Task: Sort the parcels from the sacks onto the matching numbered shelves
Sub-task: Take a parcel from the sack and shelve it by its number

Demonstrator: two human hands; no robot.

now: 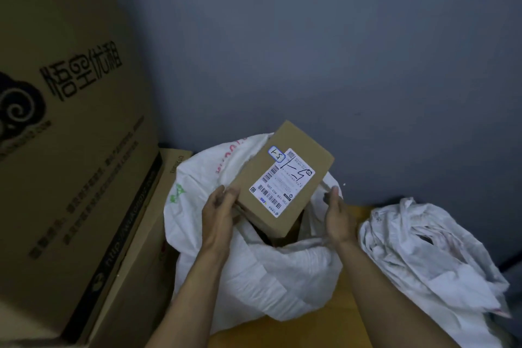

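- My left hand (219, 207) grips the parcel (285, 178) by its near-left corner, fingers curled around the edge.
- The parcel is a small brown carton. It's tilted and held just over the open mouth of the sack (254, 271), not resting on anything.
- The shipping label (282, 182) faces up with "1-5" handwritten across it. A small sticker (276, 154) at the label's far corner reads the same.
- My right hand (337, 215) is on the sack's right rim, thumb up, fingers curled on the fabric, holding the mouth open.
- More brown cardboard (282, 236) shows inside the sack, below the parcel.
- The sack is white woven plastic and stands on a yellowish floor (350, 308).
- A second white sack (423, 257) lies crumpled just to the right.
- A big printed carton (70, 121) stands on the left, with a lower carton (132, 240) between it and the sack.
- Grey-blue wall (310, 37) behind.
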